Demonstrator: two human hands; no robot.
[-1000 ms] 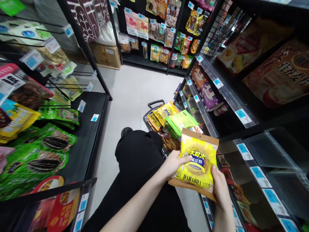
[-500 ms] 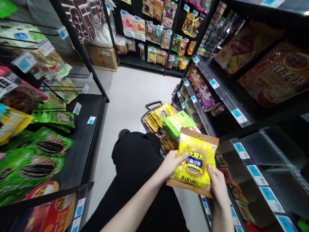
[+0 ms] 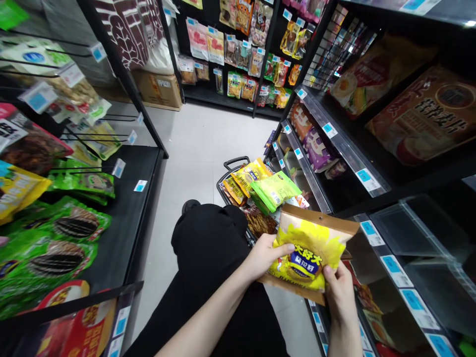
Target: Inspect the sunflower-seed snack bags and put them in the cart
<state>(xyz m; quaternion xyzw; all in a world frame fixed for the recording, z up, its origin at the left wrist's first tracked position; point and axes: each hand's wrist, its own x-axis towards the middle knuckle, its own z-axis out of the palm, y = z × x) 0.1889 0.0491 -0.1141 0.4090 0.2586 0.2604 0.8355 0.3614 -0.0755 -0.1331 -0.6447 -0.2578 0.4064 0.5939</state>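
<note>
I hold a yellow and brown snack bag [image 3: 310, 248] with blue lettering in both hands, low in the aisle by the right-hand shelves. My left hand [image 3: 262, 257] grips its left edge, thumb on the front. My right hand [image 3: 339, 292] pinches its lower right corner. The bag tilts with its top leaning to the right, toward the shelf. Just behind it stands a black shopping basket [image 3: 232, 164] holding several yellow, green and brown snack packs.
Black shelves [image 3: 336, 144] with blue price tags line the right side, some bays bare. On the left, hooks and a black shelf [image 3: 128, 218] carry green seed bags. My black-clad knee [image 3: 208, 243] sits in the middle; pale floor runs ahead to a far rack.
The bag has tilted so its top swings right and away from me. My right hand slid from the bag's right side to its lower corner. My left hand stays in place.
</note>
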